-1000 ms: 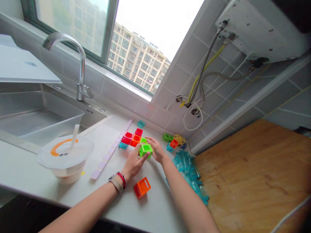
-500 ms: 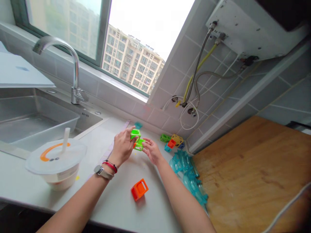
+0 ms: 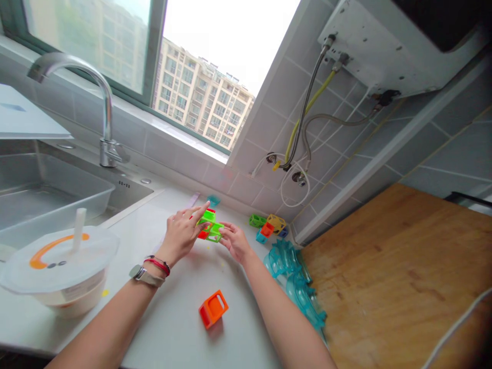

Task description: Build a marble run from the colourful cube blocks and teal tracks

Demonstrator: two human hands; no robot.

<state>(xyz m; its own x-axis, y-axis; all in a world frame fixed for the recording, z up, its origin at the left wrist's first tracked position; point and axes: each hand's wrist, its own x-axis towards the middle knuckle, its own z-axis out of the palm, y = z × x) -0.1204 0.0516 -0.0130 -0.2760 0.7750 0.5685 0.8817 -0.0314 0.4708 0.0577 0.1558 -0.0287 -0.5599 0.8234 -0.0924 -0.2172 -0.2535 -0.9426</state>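
1. Two hands meet at a cluster of hollow plastic cubes on the white counter (image 3: 184,328): the left hand (image 3: 180,237) pinches a green cube (image 3: 206,217) set on top of the cluster, index finger stretched out.
2. The right hand (image 3: 235,242) has its fingertips against a second green cube (image 3: 214,233) below; whether it grips is unclear.
3. An orange cube (image 3: 213,308) lies alone, nearer the person.
4. Turquoise curved pieces (image 3: 298,279) sit by the wooden board (image 3: 403,277).

Daylight floods in from the window (image 3: 184,77) beyond the left hand (image 3: 180,237), its sky blown out to white. Soft shadows fall under both forearms and the orange cube (image 3: 213,308) nearer the camera. Wide-angle distortion bends the edges; the fingers look slightly motion-blurred, perhaps
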